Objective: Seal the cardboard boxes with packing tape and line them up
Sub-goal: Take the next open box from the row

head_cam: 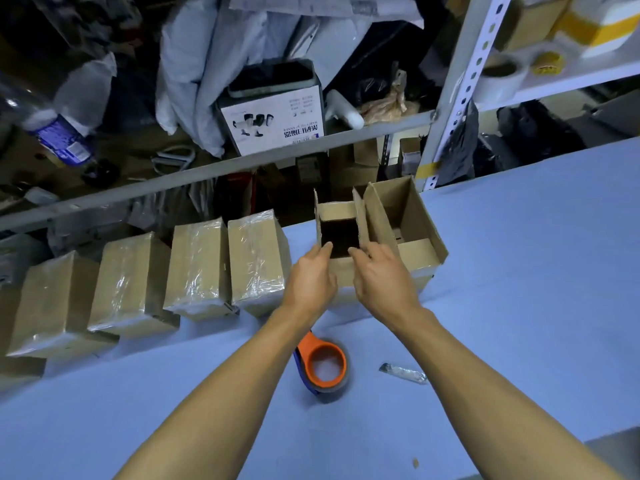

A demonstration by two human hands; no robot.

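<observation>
Presently, four taped cardboard boxes [157, 282] stand in a row on the blue table [519, 271], left of the left hand [310, 282]; the nearest sits just beside it. The left hand reaches to an open cardboard box [341, 271], its fingertips [323, 249] at the near rim by the raised left flap, fingers fairly straight. The right hand [382, 278] meets the same box at its right flap; whether it pinches the flap cannot be told. A second open cardboard box [408, 223] touches the first, beyond the right hand. A tape dispenser [323, 365] lies between the forearms, nearer than both hands. A box cutter [403, 373] lies beside the right forearm.
</observation>
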